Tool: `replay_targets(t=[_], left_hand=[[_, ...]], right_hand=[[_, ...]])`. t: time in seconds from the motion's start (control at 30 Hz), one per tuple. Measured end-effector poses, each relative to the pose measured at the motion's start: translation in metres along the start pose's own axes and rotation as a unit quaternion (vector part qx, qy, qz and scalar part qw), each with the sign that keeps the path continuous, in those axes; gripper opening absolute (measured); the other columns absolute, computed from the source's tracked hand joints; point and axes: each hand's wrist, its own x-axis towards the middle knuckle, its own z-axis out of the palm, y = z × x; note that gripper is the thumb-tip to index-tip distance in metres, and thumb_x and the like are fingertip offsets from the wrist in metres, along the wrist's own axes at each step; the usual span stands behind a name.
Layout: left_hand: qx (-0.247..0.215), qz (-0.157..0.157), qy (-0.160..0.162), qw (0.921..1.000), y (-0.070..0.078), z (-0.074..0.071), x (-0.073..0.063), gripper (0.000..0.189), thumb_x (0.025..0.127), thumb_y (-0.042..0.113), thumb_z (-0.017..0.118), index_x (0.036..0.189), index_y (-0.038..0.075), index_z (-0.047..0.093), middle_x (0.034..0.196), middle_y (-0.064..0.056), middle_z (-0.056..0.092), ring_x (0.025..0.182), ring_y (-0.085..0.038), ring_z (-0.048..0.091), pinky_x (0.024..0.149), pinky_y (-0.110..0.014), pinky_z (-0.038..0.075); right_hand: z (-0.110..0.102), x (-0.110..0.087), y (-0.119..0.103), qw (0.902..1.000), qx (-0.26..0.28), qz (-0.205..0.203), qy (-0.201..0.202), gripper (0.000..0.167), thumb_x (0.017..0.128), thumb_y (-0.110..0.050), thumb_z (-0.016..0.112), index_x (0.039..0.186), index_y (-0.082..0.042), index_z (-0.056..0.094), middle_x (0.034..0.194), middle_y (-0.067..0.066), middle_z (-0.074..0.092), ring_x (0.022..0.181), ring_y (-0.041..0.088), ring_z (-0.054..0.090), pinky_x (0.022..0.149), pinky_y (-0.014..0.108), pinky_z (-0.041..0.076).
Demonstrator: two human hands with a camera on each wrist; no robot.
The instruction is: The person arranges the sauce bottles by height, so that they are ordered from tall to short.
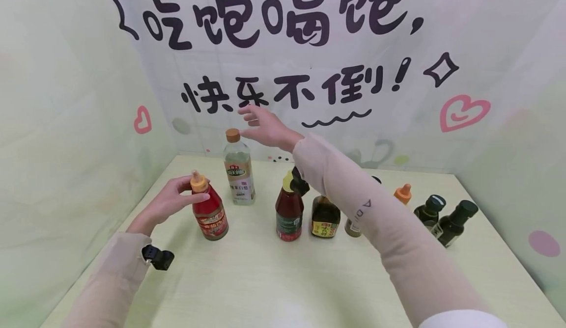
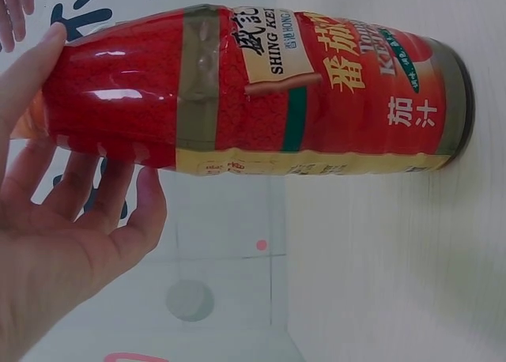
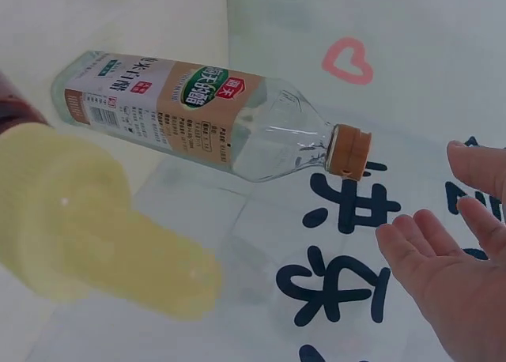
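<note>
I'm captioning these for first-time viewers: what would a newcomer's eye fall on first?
Probably the big black lettering across the backdrop, above the table. Next, the red bottle towards the table's left side, with the left hand around its neck. Then the right hand, raised near the cap of the clear bottle without touching it.

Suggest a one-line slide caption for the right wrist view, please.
The right hand hovers apart from an orange-capped clear bottle, with a blurred yellow cap in the foreground.
</note>
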Motion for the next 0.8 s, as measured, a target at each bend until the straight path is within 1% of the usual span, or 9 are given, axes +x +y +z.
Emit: replay_targets(t=[0.17,0.3,0.47,0.63,0.8], left_hand=[[-0.001,-0.004,0.0,1.0,0.0,0.001,0.0,0.057,0.078,0.034,0.066,0.123,0.003,0.048,0.116,-0.017,0.05,0.107,-0.033,0.042,0.083,-0.049,0.042],[-0.002,-0.008,0.001,1.0,-0.001,0.001,0.001,0.059,0.078,0.035,0.066,0.124,0.003,0.047,0.118,-0.017,0.049,0.108,-0.033,0.041,0.083,-0.05,0.041],[0.003,-0.006,0.005,1.0,-0.001,0.0,0.0,0.06,0.079,0.035,0.065,0.126,0.003,0.045,0.119,-0.018,0.048,0.109,-0.034,0.041,0.084,-0.051,0.041],[0.0,0.004,0.008,1.0,0.002,0.0,-0.003,0.056,0.081,0.031,0.064,0.125,0.002,0.046,0.118,-0.019,0.048,0.108,-0.033,0.041,0.083,-0.05,0.041],[-0.009,0.001,0.007,0.9999,0.003,0.001,-0.004,0.055,0.081,0.03,0.064,0.125,0.002,0.046,0.118,-0.019,0.049,0.108,-0.033,0.041,0.084,-0.05,0.041]], right_hand=[[-0.005,-0.017,0.0,0.9991,-0.024,-0.028,-0.02,0.048,0.086,-0.012,0.057,0.13,-0.01,0.039,0.13,0.007,0.043,0.117,0.019,0.043,0.091,0.025,0.038],[-0.01,-0.031,0.004,0.9981,-0.031,-0.042,-0.033,0.046,0.086,-0.01,0.058,0.129,-0.008,0.04,0.129,0.007,0.044,0.115,0.02,0.044,0.091,0.025,0.038],[-0.018,-0.047,0.013,0.9973,-0.031,-0.046,-0.048,0.045,0.086,-0.009,0.057,0.128,-0.008,0.041,0.128,0.008,0.045,0.114,0.02,0.045,0.092,0.028,0.038],[-0.024,-0.062,0.023,0.9974,-0.03,-0.045,-0.047,0.044,0.086,-0.009,0.058,0.126,-0.006,0.043,0.125,0.01,0.047,0.113,0.022,0.046,0.093,0.032,0.038],[-0.033,-0.074,0.035,0.9981,-0.02,-0.044,-0.039,0.042,0.086,-0.008,0.057,0.125,-0.005,0.044,0.125,0.011,0.047,0.113,0.023,0.047,0.093,0.034,0.038]])
